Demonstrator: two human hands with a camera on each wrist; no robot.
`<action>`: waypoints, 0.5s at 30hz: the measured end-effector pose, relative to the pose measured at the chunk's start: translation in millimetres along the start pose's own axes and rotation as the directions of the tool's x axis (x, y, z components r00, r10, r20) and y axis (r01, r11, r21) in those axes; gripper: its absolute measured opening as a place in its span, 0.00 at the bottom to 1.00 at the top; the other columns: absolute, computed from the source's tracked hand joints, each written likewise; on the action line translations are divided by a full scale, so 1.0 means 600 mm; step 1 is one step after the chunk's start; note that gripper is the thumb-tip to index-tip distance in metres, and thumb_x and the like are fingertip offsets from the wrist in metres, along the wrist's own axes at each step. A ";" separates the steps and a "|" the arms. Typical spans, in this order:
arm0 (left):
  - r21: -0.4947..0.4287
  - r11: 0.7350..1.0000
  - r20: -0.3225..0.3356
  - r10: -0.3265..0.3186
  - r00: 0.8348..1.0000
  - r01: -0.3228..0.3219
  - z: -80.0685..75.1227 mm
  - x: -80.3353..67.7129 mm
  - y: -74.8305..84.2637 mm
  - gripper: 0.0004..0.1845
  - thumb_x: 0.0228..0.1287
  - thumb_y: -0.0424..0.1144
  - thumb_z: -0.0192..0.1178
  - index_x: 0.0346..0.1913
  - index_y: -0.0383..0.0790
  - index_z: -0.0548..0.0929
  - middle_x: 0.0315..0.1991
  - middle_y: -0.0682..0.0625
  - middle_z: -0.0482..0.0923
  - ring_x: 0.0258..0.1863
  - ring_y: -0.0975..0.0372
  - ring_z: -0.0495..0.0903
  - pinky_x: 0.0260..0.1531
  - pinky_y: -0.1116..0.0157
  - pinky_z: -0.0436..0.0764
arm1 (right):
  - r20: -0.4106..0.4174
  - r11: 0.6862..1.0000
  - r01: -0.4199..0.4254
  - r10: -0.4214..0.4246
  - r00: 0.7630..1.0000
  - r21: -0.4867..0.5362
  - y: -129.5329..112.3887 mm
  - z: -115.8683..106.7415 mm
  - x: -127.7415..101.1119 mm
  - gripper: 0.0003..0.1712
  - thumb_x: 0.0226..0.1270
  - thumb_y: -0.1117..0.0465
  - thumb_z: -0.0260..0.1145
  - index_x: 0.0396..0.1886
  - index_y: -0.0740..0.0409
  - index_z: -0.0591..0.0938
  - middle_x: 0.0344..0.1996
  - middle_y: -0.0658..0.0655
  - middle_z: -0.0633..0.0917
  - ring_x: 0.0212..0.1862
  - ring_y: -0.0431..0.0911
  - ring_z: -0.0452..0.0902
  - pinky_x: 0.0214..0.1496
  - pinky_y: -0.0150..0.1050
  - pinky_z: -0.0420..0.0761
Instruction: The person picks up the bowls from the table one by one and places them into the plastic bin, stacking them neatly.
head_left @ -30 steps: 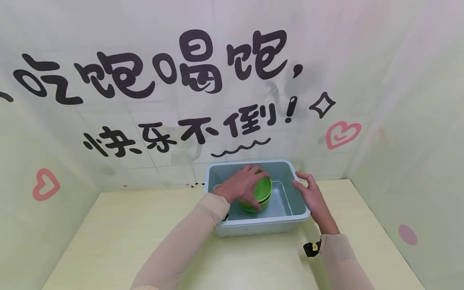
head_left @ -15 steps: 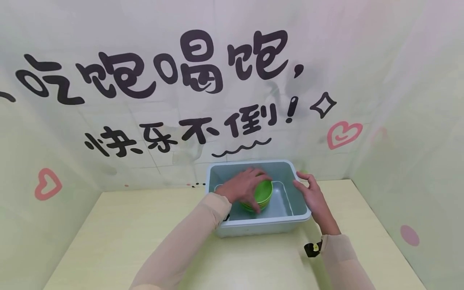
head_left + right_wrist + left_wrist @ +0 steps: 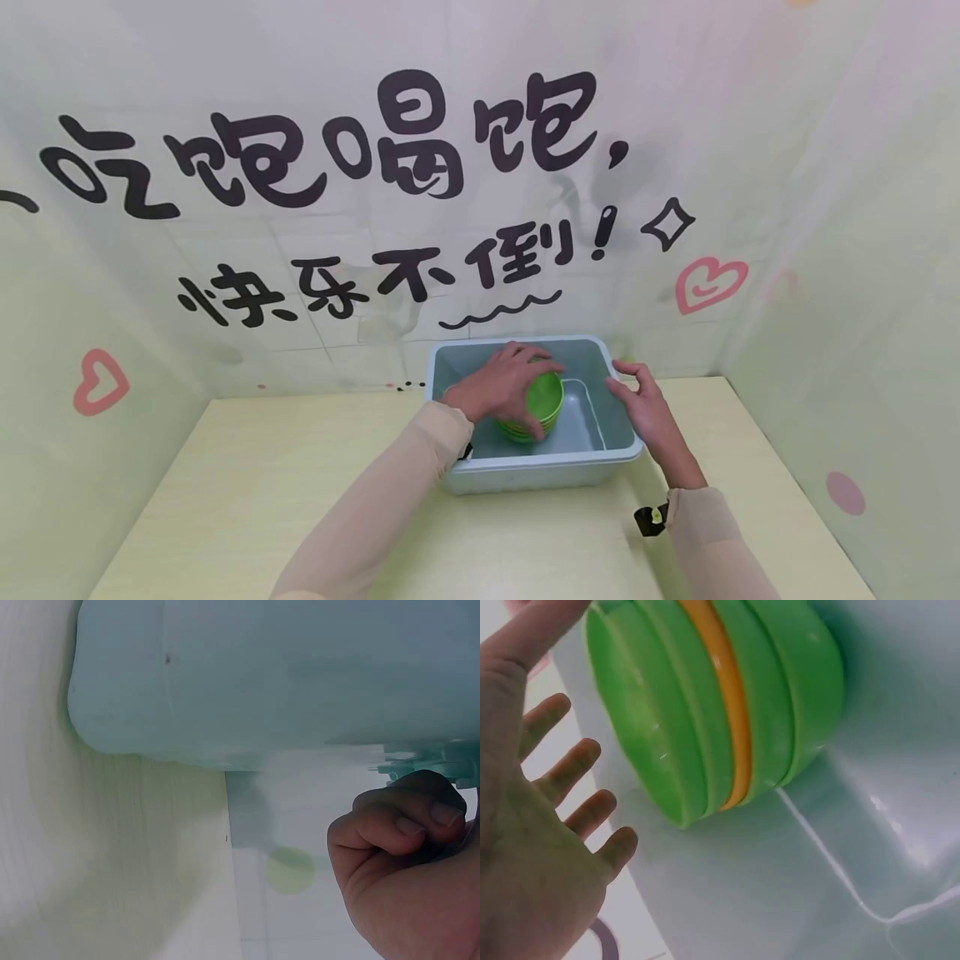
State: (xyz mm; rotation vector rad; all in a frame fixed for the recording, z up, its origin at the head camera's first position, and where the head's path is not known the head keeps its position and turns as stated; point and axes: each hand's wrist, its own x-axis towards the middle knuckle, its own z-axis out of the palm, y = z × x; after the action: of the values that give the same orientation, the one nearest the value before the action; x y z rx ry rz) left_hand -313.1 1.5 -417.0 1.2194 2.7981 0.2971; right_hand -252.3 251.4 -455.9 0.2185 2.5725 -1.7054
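My left hand (image 3: 504, 388) reaches into the tub (image 3: 525, 475), fingers spread over the bowl stack (image 3: 542, 406) — positioned to take the stack whole. My right hand (image 3: 647, 407) curls under the tub's right rim, steadying it on the table (image 3: 247, 492).

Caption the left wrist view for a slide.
Left hand, fingers spread, beside a stack of green bowls with one orange bowl, inside a pale tub.

Left hand (image 3: 504, 392) is spread wide, fingers (image 3: 577, 761) straight and fanned out, thumb up top. Right hand (image 3: 649, 410) is curled, fingers (image 3: 405, 817) folded under toward the palm. Both forearms reach forward.
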 end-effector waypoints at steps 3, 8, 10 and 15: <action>-0.037 0.999 -0.030 -0.022 0.999 0.020 -0.015 -0.001 0.004 0.50 0.47 0.64 0.77 0.74 0.58 0.70 0.76 0.52 0.64 0.75 0.53 0.60 0.75 0.50 0.65 | 0.000 1.000 0.010 -0.010 1.000 -0.017 -0.001 -0.003 0.001 0.33 0.80 0.47 0.55 0.77 0.55 0.62 0.77 0.64 0.65 0.61 0.61 0.79 0.58 0.47 0.82; -0.076 0.996 -0.109 -0.061 0.992 0.053 -0.057 -0.008 0.014 0.43 0.59 0.65 0.68 0.75 0.57 0.69 0.75 0.51 0.65 0.74 0.52 0.60 0.74 0.49 0.65 | -0.004 0.999 0.026 -0.026 1.000 -0.032 0.001 -0.007 0.003 0.32 0.80 0.48 0.56 0.76 0.55 0.63 0.76 0.64 0.66 0.59 0.60 0.79 0.55 0.44 0.82; -0.076 0.995 -0.145 -0.067 0.987 0.056 -0.074 -0.014 0.018 0.42 0.62 0.66 0.65 0.76 0.56 0.68 0.74 0.51 0.66 0.74 0.52 0.61 0.74 0.49 0.65 | -0.004 0.998 0.033 -0.033 0.999 -0.048 0.002 -0.009 0.003 0.33 0.80 0.47 0.56 0.76 0.56 0.63 0.75 0.65 0.68 0.58 0.58 0.80 0.53 0.41 0.82; -0.069 0.994 -0.256 -0.098 0.962 0.083 -0.108 -0.035 0.020 0.38 0.66 0.65 0.61 0.75 0.55 0.69 0.72 0.51 0.68 0.73 0.53 0.62 0.73 0.51 0.67 | 0.006 0.992 0.055 -0.055 0.998 -0.117 0.003 -0.017 0.001 0.33 0.79 0.43 0.56 0.75 0.55 0.63 0.68 0.69 0.74 0.59 0.58 0.82 0.50 0.39 0.82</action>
State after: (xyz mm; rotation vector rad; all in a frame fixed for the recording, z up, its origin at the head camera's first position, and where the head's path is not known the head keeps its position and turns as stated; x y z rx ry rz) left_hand -299.8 -15.3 -351.5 1.1083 3.0286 0.5663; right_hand -252.4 261.7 -453.8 0.1413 2.6902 -1.5625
